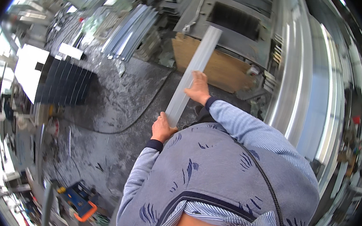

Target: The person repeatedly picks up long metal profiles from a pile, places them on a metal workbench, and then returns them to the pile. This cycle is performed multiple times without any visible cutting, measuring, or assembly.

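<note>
A long, pale silver metal profile with lengthwise ridges slants across the middle of the view, held in both hands. My left hand grips its near end, close to my body. Partway along it, my right hand wraps over the right edge. The far end of the profile reaches over a grey machine table that has a dark rectangular opening. Whether that end rests on the table or hangs above it, I cannot tell. The fingertips beneath the profile are hidden.
A brown board stands against the machine table's front. Long metal profiles run along the right, and more lie at the back left. A black cable crosses the stained floor. A blue and orange toolbox sits at the lower left.
</note>
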The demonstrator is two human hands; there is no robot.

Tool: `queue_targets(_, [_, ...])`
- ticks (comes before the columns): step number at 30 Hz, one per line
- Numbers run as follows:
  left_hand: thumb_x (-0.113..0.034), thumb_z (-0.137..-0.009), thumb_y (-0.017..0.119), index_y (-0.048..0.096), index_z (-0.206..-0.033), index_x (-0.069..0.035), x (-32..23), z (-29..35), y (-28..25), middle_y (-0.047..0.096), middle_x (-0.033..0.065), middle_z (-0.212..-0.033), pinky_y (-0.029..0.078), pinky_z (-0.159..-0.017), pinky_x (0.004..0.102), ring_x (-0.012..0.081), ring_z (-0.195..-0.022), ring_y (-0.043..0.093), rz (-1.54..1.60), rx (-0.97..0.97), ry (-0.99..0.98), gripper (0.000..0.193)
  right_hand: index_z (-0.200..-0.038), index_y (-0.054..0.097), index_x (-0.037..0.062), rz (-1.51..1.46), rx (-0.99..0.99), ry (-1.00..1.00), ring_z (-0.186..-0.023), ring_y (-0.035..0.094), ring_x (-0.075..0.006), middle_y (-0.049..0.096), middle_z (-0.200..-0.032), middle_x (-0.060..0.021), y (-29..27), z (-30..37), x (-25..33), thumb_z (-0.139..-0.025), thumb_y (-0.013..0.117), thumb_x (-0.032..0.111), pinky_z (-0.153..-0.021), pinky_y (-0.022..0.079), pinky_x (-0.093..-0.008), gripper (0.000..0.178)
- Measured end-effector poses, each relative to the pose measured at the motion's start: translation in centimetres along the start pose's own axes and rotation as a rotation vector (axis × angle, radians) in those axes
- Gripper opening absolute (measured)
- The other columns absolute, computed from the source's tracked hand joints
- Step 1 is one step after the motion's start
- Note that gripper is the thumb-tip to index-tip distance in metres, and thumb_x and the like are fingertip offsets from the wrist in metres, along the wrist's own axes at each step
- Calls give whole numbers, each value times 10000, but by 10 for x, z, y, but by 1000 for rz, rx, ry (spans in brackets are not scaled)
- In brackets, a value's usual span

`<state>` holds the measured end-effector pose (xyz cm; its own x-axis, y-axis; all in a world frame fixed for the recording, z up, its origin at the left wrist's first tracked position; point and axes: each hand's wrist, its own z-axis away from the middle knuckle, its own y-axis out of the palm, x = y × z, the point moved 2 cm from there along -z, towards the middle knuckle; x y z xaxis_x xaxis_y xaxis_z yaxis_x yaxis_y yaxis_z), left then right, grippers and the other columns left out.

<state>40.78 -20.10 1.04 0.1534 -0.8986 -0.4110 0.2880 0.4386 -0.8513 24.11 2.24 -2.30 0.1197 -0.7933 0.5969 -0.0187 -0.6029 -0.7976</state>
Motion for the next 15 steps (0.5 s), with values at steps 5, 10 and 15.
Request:
queue_targets(5, [-341,-705,946,508,-1237,-11,46,48,-2,697,259,-1158,617,-907,538,470,-1058,742,-2,-13,-19,764,-1350,614,53,-1024,134,732,-1144,698,-389,725,-1227,-152,32,6,-49,-817,883,181,-1081,550,-541,611])
queue_targets(10, [-315,-690,950,524,-1249,-37,67,109,3,678,222,-1135,611,-899,545,457,-1067,729,42,-61,-111,756,-1294,658,83,-1534,503,971,-1184,690,-368,729,-1215,-105,77,6,-24,-801,916,73,-1191,499,-575,556])
queue_targets(15, [-293,-671,945,546,-1243,-58,74,181,18,674,195,-1131,605,-898,551,444,-1060,723,116,-119,-337,736,-1235,720,47,-1337,681,962,-1271,653,-332,747,-1249,-116,116,27,24,-848,930,127,-1226,456,-510,448])
